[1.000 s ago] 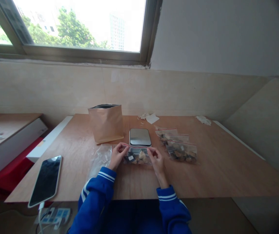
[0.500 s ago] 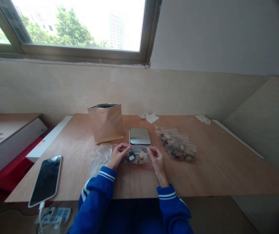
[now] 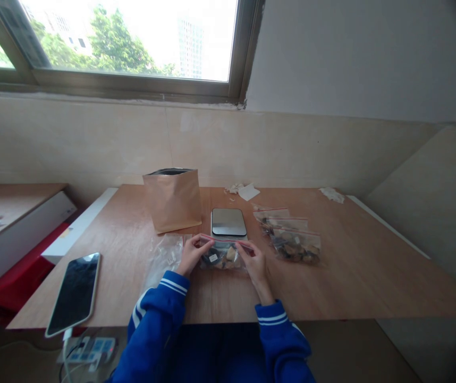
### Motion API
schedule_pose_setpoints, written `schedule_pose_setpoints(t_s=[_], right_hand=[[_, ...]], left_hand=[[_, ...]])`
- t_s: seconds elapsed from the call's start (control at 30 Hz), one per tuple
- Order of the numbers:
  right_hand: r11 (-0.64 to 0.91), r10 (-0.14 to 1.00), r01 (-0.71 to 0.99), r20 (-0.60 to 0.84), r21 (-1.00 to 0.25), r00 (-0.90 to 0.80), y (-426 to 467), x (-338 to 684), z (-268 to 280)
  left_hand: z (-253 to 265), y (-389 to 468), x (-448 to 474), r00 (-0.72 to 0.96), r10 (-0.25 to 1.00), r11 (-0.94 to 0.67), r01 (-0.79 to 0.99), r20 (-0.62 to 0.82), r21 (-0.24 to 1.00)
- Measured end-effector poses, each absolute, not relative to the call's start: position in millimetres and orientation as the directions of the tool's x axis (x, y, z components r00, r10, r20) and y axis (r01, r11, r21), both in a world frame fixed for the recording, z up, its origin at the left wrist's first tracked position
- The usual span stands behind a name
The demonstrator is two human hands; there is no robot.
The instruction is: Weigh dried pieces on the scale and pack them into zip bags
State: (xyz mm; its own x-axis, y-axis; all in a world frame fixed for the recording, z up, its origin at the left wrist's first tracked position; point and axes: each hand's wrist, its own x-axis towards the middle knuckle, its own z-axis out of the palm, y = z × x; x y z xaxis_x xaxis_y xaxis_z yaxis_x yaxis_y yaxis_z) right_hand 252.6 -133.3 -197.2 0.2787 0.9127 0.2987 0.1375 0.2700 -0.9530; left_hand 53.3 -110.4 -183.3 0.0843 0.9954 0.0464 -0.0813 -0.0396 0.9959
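Note:
Between my hands is a clear zip bag with a red seal strip, holding brown and tan chunks and a dark packet with a white label. My left hand pinches the left end of its top edge. At the right part of the same strip, my right hand pinches with thumb and finger. Just behind the bag sits a small scale with a silver plate. Several similar filled zip bags lie overlapping to the right. Clear plastic bags lie beside my left hand.
A brown kraft pouch stands with its top open at the back left of the wooden table. A phone with a charging cable lies at the left edge. White paper scraps are near the wall. A power strip sits below.
My right hand has slid slightly left along the bag's red strip, and the strip now looks straighter. My left hand keeps its pinch in nearly the same place.

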Motion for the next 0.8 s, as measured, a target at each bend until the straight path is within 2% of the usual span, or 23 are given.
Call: schedule_pose_setpoints(t_s=[0.4, 0.53, 0.63, 0.8], right_hand=[[0.309, 0.896, 0.205, 0.357, -0.929, 0.265, -133.0, 253.4, -195.4], [0.242, 0.921, 0.110, 0.264, -0.964, 0.288, -132.8, 251.7, -196.0], [0.180, 0.953, 0.043, 0.185, -0.983, 0.239, -134.4, 249.7, -194.2], [0.178, 0.966, 0.027, 0.180, -0.984, 0.184, -136.3, 246.6, -192.6]], left_hand=[[-182.9, -109.9, 52.0, 0.073, 0.995, -0.069, -0.064, 0.074, 0.996], [-179.3, -111.5, 52.8, 0.081, 0.995, -0.049, -0.085, 0.056, 0.995], [-178.6, -112.4, 53.3, 0.087, 0.995, -0.033, -0.080, 0.040, 0.996], [-180.5, -112.8, 54.2, 0.095, 0.995, -0.012, -0.066, 0.018, 0.998]])
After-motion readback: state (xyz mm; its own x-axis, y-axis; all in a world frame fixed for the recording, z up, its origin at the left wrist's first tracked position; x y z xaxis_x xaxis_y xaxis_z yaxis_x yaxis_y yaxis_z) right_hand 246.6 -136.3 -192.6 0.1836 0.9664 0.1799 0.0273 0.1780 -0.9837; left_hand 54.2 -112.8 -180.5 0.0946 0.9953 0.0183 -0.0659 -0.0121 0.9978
